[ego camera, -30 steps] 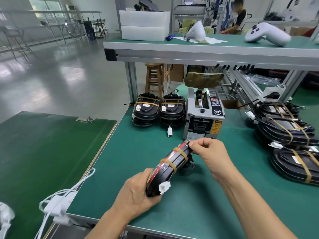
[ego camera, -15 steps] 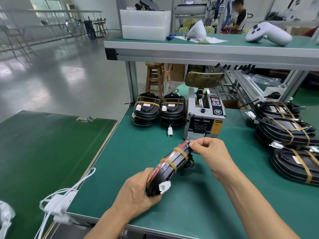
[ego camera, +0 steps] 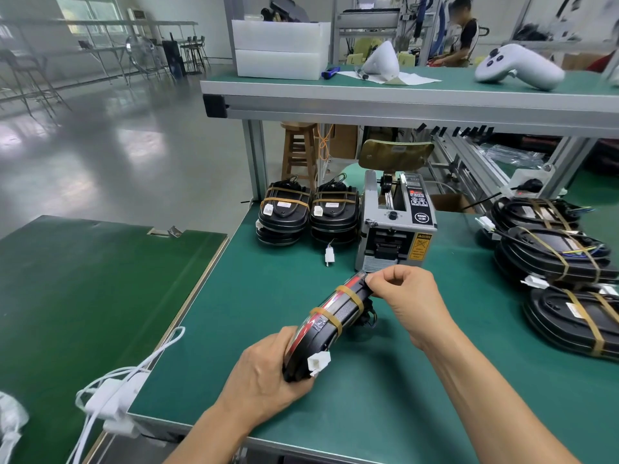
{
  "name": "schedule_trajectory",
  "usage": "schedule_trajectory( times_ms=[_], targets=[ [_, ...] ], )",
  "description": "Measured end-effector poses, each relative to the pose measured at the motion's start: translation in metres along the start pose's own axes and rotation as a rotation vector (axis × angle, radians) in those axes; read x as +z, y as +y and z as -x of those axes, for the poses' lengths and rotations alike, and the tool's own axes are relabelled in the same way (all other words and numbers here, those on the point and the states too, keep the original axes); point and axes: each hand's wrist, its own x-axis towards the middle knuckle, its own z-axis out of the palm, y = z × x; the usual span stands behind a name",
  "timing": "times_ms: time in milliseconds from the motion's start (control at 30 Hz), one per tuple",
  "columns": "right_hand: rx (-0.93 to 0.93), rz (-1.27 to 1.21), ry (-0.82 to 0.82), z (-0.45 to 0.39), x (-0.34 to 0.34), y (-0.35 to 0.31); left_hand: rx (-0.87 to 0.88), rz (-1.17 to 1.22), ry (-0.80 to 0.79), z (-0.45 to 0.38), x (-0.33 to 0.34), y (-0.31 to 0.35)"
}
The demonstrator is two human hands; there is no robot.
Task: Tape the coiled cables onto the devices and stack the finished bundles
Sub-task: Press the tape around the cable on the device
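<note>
A black device point(ego camera: 330, 324) with a red stripe and two bands of tan tape stands on edge above the green mat point(ego camera: 385, 390). My left hand point(ego camera: 268, 373) grips its near end, beside a white connector point(ego camera: 318, 362). My right hand point(ego camera: 407, 298) pinches its far top end. The coiled cable shows only as a dark bit under the device. Two stacks of taped bundles point(ego camera: 306, 216) stand at the back left. The grey tape dispenser point(ego camera: 395, 226) stands just behind my right hand.
More black taped devices point(ego camera: 562, 262) lie piled at the right. A white cable with a plug point(ego camera: 114, 396) hangs over the gap to the left table point(ego camera: 83, 289). A raised shelf point(ego camera: 402, 95) carries white boxes and a white controller. A person works far behind.
Nothing has visibly changed; both hands hold the device in the same place.
</note>
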Motion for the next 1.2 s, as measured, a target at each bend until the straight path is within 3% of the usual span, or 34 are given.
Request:
schedule_trajectory(
  times_ms=[800, 1200],
  targets=[
    [0.008, 0.061, 0.087, 0.0028, 0.0085, -0.0025, 0.014, -0.008, 0.005, 0.0, 0.0007, -0.0025],
    [0.088, -0.12, 0.052, -0.0034, 0.0075, 0.0046, 0.004, -0.009, 0.0, 0.0004, 0.0004, -0.0018]
  ],
)
